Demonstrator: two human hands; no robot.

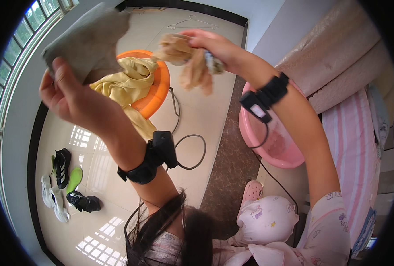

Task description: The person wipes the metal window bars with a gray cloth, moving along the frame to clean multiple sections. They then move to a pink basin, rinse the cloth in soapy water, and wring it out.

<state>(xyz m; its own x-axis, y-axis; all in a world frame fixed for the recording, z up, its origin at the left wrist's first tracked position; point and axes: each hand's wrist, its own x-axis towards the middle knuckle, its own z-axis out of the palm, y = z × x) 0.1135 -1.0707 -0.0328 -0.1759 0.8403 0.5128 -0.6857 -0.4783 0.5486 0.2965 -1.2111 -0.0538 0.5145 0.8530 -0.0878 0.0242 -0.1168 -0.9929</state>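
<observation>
My left hand is raised at the upper left and grips a grey cloth by its lower corner, with the thumb in front. The cloth is blurred and cannot be named more exactly. My right hand holds a crumpled bunch of tan fabric in the upper middle, its loose ends hanging down. A small patterned or shiny piece shows under that hand. Below and between the hands, a yellow garment or cloth lies draped over an orange plastic stool seat, one end hanging off the edge.
A pink plastic basin stands by my right forearm, beside a bed with a striped pink sheet. A white clothes hanger lies on the tiled floor. Black sneakers, green insoles and white socks or shoes lie left. A cable loops nearby.
</observation>
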